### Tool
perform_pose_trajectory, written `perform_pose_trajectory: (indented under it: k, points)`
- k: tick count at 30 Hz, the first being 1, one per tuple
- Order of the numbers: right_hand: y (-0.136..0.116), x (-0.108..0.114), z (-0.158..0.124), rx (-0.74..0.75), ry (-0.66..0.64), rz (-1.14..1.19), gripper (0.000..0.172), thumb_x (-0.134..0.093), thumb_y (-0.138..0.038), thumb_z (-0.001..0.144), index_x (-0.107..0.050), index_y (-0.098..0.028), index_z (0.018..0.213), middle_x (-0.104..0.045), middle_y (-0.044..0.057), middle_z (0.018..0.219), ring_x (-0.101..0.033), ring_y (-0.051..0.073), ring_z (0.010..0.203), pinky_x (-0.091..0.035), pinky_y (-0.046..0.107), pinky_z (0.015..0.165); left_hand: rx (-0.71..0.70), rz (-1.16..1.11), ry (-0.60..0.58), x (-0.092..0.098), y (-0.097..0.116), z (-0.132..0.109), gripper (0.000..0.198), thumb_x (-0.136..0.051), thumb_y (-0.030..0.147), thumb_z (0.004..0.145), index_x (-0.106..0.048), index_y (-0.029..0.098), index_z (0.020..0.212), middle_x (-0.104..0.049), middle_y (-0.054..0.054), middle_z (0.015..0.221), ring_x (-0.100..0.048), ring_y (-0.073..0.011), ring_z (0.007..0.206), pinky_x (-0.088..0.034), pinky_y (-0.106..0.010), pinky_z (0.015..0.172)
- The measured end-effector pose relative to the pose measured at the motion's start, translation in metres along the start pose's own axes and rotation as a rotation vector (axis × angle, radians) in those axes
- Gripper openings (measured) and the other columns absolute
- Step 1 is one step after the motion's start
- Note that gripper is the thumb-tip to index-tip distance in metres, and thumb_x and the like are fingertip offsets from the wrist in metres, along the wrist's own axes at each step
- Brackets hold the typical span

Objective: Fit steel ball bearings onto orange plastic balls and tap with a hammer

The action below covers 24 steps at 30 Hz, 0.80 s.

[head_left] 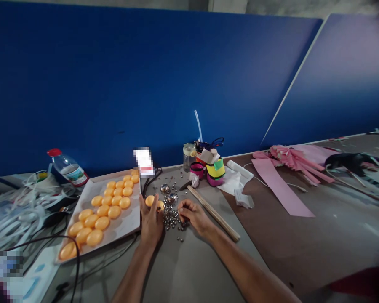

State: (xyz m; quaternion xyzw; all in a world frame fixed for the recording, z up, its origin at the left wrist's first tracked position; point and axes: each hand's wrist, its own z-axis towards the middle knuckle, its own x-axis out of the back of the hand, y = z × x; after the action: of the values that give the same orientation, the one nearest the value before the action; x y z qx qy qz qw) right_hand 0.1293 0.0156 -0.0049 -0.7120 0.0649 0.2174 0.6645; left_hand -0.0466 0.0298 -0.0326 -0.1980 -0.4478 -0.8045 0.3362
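Observation:
My left hand (151,225) rests beside the pile of small metal balls (171,216), its fingers stretched and apart. Just past those fingers lie two orange rounded pieces (150,200), partly covered by the hand; whether it touches them I cannot tell. At the pile's right edge, my right hand (194,214) is closed in a pinch, and what sits between its fingertips is hidden. Two larger shiny domed pieces (172,198) lie at the back of the pile. On the left, a white-lined tray (116,229) carries rows of orange rounded pieces (103,210).
A bundle of thin sticks (214,213) lies right of my right hand. Behind stand a glass jar (188,158) and a yellow-and-purple container (215,171). Pink strips (281,187) lie farther right. Tangled tubing (22,214) and a red-capped bottle (70,170) crowd the left.

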Motion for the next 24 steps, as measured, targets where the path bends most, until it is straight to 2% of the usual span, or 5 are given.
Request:
perform_pose_trajectory:
  k: [7,11,15,19,24]
  points:
    - [0.0,0.001,-0.001,0.0,-0.007,-0.023,0.02,-0.065,-0.033,0.069,-0.053,-0.018,0.073,-0.051,-0.006,0.047,-0.04,0.007,0.043,-0.027,0.02,0.046,-0.112,0.083,-0.003,-0.006,-0.011,-0.003,0.033,-0.045,0.018,0.084,-0.057,0.018,0.115,-0.044,-0.015,0.135,-0.023,-0.0306,0.136,-0.021,-0.057,0.108]
    - [0.001,0.002,0.0,0.007,0.007,-0.024,0.019,-0.066,-0.033,0.068,-0.054,-0.018,0.073,-0.051,-0.006,0.047,-0.04,0.007,0.044,-0.027,0.02,0.046,-0.11,0.023,0.046,0.002,0.0,0.001,0.028,-0.045,0.026,0.086,-0.057,0.016,0.11,-0.042,-0.017,0.135,-0.03,-0.0305,0.131,-0.026,-0.054,0.106]
    - [0.002,0.002,0.001,0.001,0.014,-0.01,0.023,-0.069,-0.035,0.065,-0.054,-0.018,0.071,-0.05,-0.007,0.048,-0.041,0.007,0.043,-0.029,0.02,0.046,-0.037,-0.173,0.098,0.01,0.015,0.003,0.03,-0.05,0.031,0.085,-0.053,0.019,0.111,-0.052,-0.014,0.123,-0.045,-0.0278,0.119,-0.035,-0.047,0.1]
    - [0.0,0.0,-0.001,0.019,-0.002,-0.004,0.024,-0.069,-0.036,0.067,-0.054,-0.018,0.072,-0.05,-0.006,0.049,-0.041,0.007,0.043,-0.028,0.02,0.045,0.162,-0.462,-0.022,0.01,0.027,0.0,0.035,-0.059,0.036,0.079,-0.053,0.019,0.109,-0.059,-0.012,0.109,-0.058,-0.0245,0.099,-0.046,-0.039,0.087]
    - [0.0,-0.001,-0.002,0.039,-0.026,-0.014,0.026,-0.07,-0.039,0.067,-0.055,-0.017,0.072,-0.05,-0.006,0.05,-0.043,0.007,0.044,-0.03,0.019,0.046,0.353,-0.716,-0.103,0.012,0.043,-0.001,0.04,-0.067,0.038,0.071,-0.059,0.02,0.106,-0.061,-0.009,0.109,-0.058,-0.0233,0.1,-0.045,-0.034,0.088]
